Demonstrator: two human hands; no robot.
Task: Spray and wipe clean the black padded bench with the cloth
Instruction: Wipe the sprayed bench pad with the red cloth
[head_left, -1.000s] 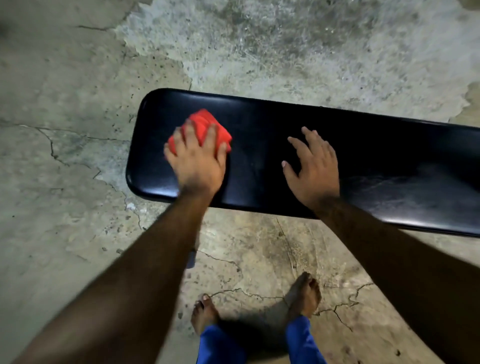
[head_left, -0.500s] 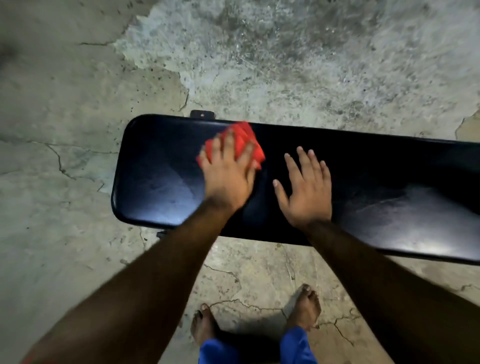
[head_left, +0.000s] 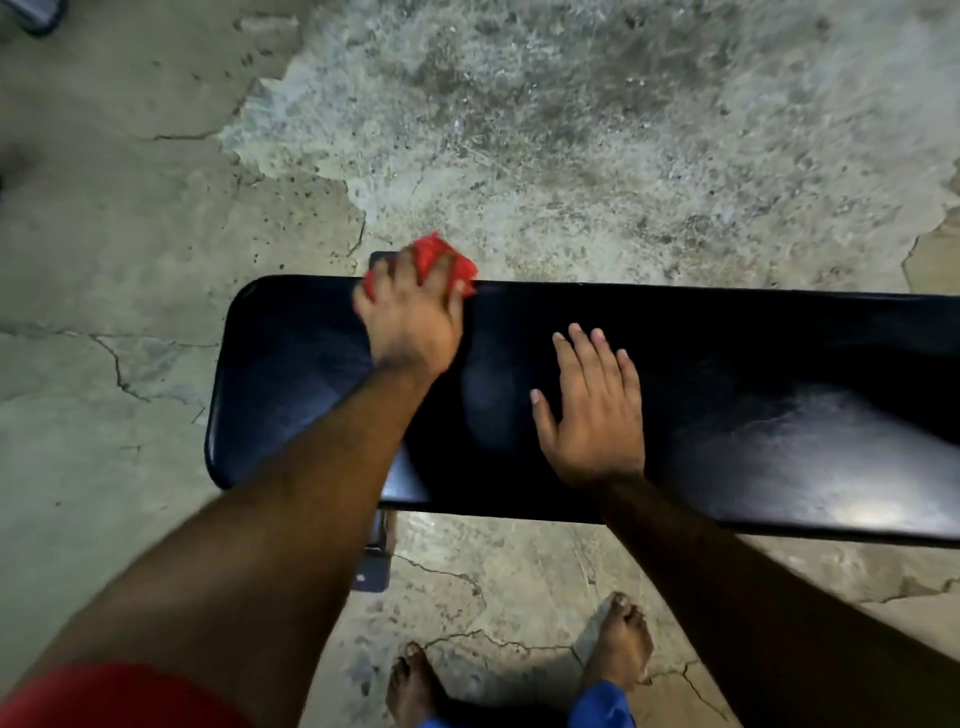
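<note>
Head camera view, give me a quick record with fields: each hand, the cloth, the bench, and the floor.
left hand: left hand grips the red cloth at the far edge of the bench, fingers curled over it
right hand: right hand lies flat on the bench top, fingers straight, holding nothing
cloth: bunched, partly sticking past the far edge
bench: black padded bench, glossy, dull streaked patch toward the right
floor: cracked concrete floor, bare feet near the bench
spray bottle: not visible
</note>
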